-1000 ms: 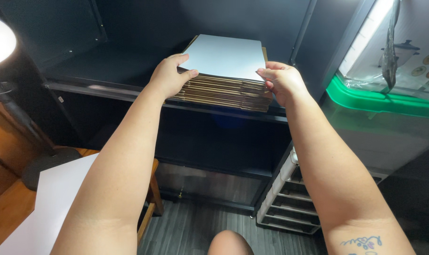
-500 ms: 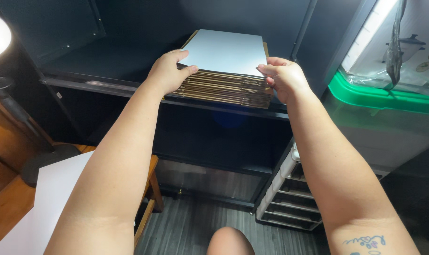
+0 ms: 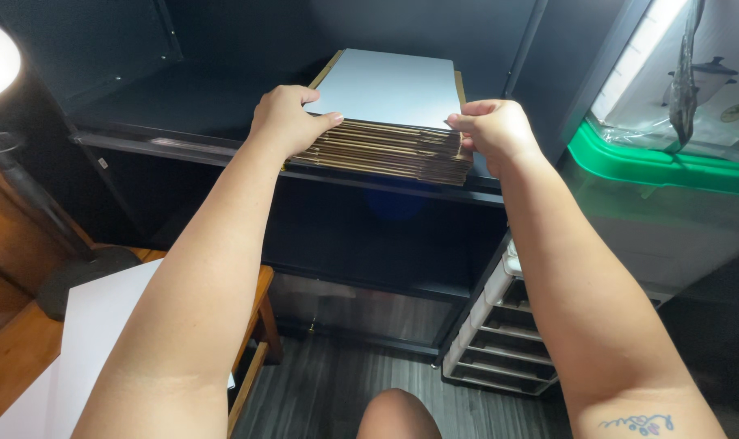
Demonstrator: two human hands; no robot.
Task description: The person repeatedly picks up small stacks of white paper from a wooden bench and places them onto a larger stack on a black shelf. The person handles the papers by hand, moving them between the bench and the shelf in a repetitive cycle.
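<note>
Since the earlier frames the two hands have shifted little; the left hand has slid slightly forward along the corner of the stack, and the stack sits as it did on the shelf.

Progress: the stack of flattened cardboard sheets, with a white sheet on top, rests on the dark shelf, its front edge overhanging slightly. It is gripped but not lifted; no sheet is separated from the pile as far as can be seen.

Left hand: arm extended forward and up, fingers curled over the stack's near-left corner, thumb on top, grasping the pile.

Right hand: arm likewise extended, fingers clenched around the near-right corner, fingertip pressing the top sheet's edge.

Nearby: a green-lidded clear bin to the right, a small drawer unit below, a wooden table at lower left.
</note>
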